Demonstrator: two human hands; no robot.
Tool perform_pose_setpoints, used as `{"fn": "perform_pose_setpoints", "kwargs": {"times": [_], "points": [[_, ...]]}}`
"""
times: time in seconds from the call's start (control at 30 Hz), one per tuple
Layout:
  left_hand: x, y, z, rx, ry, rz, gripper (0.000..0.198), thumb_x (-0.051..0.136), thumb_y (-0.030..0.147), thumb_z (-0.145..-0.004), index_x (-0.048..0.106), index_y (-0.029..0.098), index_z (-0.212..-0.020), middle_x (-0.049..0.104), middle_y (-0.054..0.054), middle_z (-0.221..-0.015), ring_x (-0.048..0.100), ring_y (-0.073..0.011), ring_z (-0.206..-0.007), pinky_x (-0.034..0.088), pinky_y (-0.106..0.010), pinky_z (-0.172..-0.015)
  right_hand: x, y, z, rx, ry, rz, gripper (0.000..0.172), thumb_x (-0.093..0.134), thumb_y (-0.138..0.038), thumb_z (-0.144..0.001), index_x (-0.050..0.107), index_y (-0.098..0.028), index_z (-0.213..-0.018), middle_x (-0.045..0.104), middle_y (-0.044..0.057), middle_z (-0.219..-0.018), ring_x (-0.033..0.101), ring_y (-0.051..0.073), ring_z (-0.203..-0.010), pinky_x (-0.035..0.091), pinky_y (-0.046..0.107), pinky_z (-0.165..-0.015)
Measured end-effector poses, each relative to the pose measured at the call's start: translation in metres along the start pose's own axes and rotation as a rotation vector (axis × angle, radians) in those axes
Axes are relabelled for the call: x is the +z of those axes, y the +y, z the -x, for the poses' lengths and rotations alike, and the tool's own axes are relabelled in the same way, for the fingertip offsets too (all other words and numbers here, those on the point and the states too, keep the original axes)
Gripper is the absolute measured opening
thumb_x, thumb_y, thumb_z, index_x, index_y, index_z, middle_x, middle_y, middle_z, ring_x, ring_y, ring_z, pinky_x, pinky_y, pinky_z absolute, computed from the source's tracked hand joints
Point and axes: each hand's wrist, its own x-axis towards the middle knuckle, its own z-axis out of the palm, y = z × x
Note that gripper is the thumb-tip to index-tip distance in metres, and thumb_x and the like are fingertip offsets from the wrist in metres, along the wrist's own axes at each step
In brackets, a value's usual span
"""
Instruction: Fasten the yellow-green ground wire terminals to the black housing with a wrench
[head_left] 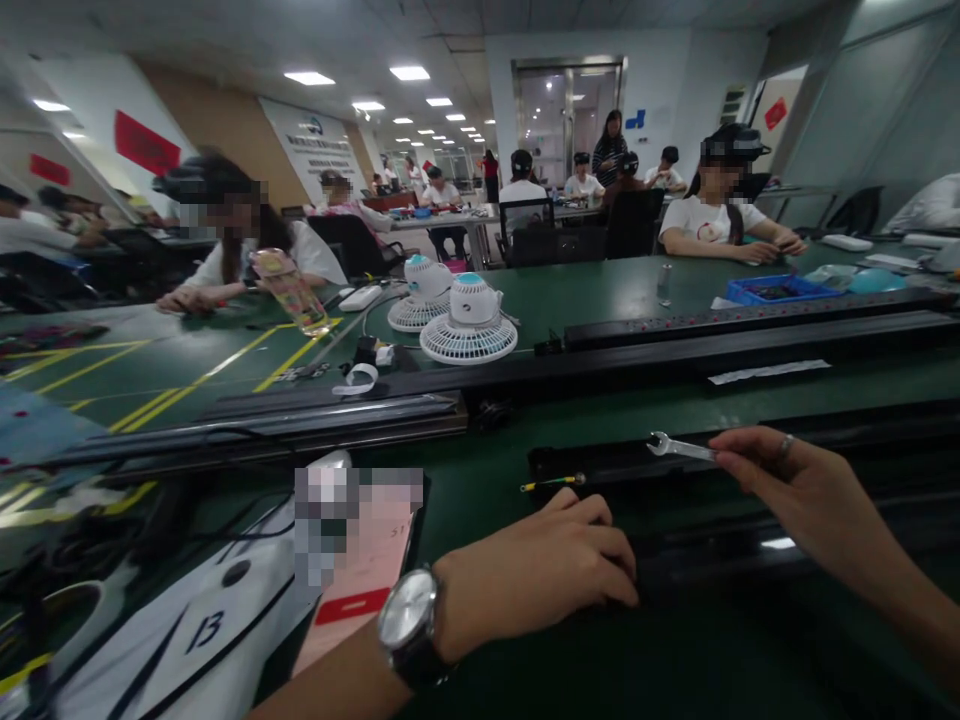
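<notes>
The tabletop [480,500] has a smooth, dull green surface, crossed by long, straight black bars. The nearer ones are a matt-looking bar [592,460] and, closer to the body, a glossy bar [712,555] that throws back a white streak of light. A short striped wire [555,484], yellow and green with metal ring ends, lies just beyond the left fingers. Farther off, two round-grilled fans, the nearer fan [469,330] and the farther fan [416,292], rest grille down in white plastic with pale blue tops. A shallow blue plastic tray [772,299] of small dark parts sits toward the right. A flat pink panel [360,575] with a red block lies left of the left wrist, partly pixelated.

The left hand [536,565] reaches in palm down, knuckles raised and fingers bent over the edge of the glossy bar; its fingertips are hidden, so whether that grip holds anything cannot be told. A round silver watch [407,610] on a dark strap circles the wrist. The right hand [814,490] comes from the right, a ring on one finger, its grip pinching the wrench's end between thumb and forefinger.

The wrench [679,447] is bright, silvery metal, held nearly level above the matt-looking bar, its forked open end pointing left.
</notes>
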Motion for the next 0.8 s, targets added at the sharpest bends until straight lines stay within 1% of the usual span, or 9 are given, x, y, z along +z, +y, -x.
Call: {"fn": "perform_pose_setpoints", "kwargs": {"times": [0.17,0.27,0.33,0.4,0.43,0.53,0.6,0.7,0.8], "points": [[0.005,0.001,0.0,-0.038,0.04,0.047,0.02,0.061,0.011,-0.096,0.071,0.027,-0.104,0.068,0.002,-0.115,0.054,-0.0183,-0.107,0.041,-0.035,-0.091,0.004,-0.006,0.004,-0.006,-0.013,-0.049,0.028,0.066,-0.044,-0.089,0.072,-0.021,-0.105,0.071,0.005,-0.086,0.062,0.022,-0.075,0.049,0.031,-0.062],[0.009,-0.002,0.0,-0.044,0.041,0.061,0.016,0.065,0.014,-0.094,0.071,0.027,-0.101,0.068,0.004,-0.115,0.054,-0.018,-0.106,0.042,-0.034,-0.09,0.007,-0.016,-0.007,-0.032,-0.076,0.012,0.026,0.064,-0.043,-0.09,0.072,-0.021,-0.102,0.071,0.005,-0.085,0.063,0.022,-0.072,0.049,0.031,-0.061],[0.012,-0.004,0.001,-0.045,0.039,0.052,0.015,0.064,0.015,-0.096,0.071,0.027,-0.1,0.068,0.004,-0.114,0.054,-0.0181,-0.107,0.043,-0.034,-0.089,0.007,-0.029,-0.023,-0.074,-0.162,0.073,0.026,0.062,-0.042,-0.092,0.072,-0.022,-0.104,0.073,0.004,-0.085,0.063,0.02,-0.07,0.048,0.03,-0.061],[0.016,-0.005,0.003,-0.046,0.05,0.044,0.013,0.062,0.017,-0.097,0.07,0.027,-0.098,0.067,0.005,-0.115,0.053,-0.018,-0.107,0.043,-0.033,-0.088,0.006,-0.047,-0.043,-0.143,-0.254,0.167,0.027,0.06,-0.041,-0.094,0.07,-0.024,-0.112,0.073,0.002,-0.083,0.063,0.018,-0.064,0.045,0.029,-0.057],[0.018,-0.006,0.004,-0.044,0.062,0.04,0.012,0.062,0.017,-0.097,0.07,0.026,-0.097,0.067,0.005,-0.114,0.053,-0.0179,-0.108,0.044,-0.032,-0.086,0.007,-0.057,-0.053,-0.176,-0.292,0.225,0.026,0.059,-0.041,-0.095,0.071,-0.025,-0.111,0.073,0.0,-0.079,0.062,0.017,-0.061,0.043,0.028,-0.054],[0.023,-0.008,0.007,-0.036,0.084,0.012,0.009,0.065,0.019,-0.095,0.068,0.023,-0.089,0.067,0.004,-0.11,0.053,-0.0185,-0.108,0.045,-0.032,-0.084,0.016,-0.084,-0.074,-0.302,-0.418,0.321,0.019,0.059,-0.036,-0.095,0.075,-0.026,-0.098,0.075,-0.001,-0.079,0.064,0.016,-0.063,0.043,0.026,-0.056],[0.024,-0.01,0.009,-0.037,0.091,0.016,0.008,0.068,0.024,-0.094,0.068,0.022,-0.086,0.068,0.004,-0.107,0.054,-0.0184,-0.104,0.045,-0.033,-0.083,0.026,-0.097,-0.079,-0.347,-0.441,0.363,0.02,0.058,-0.033,-0.095,0.076,-0.026,-0.089,0.073,-0.003,-0.068,0.062,0.014,-0.055,0.04,0.025,-0.051],[0.021,-0.015,0.009,-0.014,0.093,0.087,0.007,0.069,0.028,-0.093,0.069,0.024,-0.088,0.069,0.006,-0.107,0.056,-0.0171,-0.099,0.045,-0.032,-0.082,0.039,-0.102,-0.081,-0.406,-0.446,0.384,0.02,0.058,-0.028,-0.094,0.077,-0.026,-0.09,0.07,-0.004,-0.061,0.059,0.013,-0.048,0.038,0.025,-0.049],[0.018,-0.016,0.006,-0.051,0.102,0.128,0.006,0.071,0.025,-0.092,0.069,0.025,-0.086,0.071,0.005,-0.102,0.058,-0.0161,-0.093,0.045,-0.031,-0.078,0.044,-0.099,-0.083,-0.383,-0.472,0.379,0.02,0.059,-0.026,-0.094,0.077,-0.026,-0.086,0.062,-0.006,-0.048,0.056,0.011,-0.04,0.035,0.024,-0.046]]}}
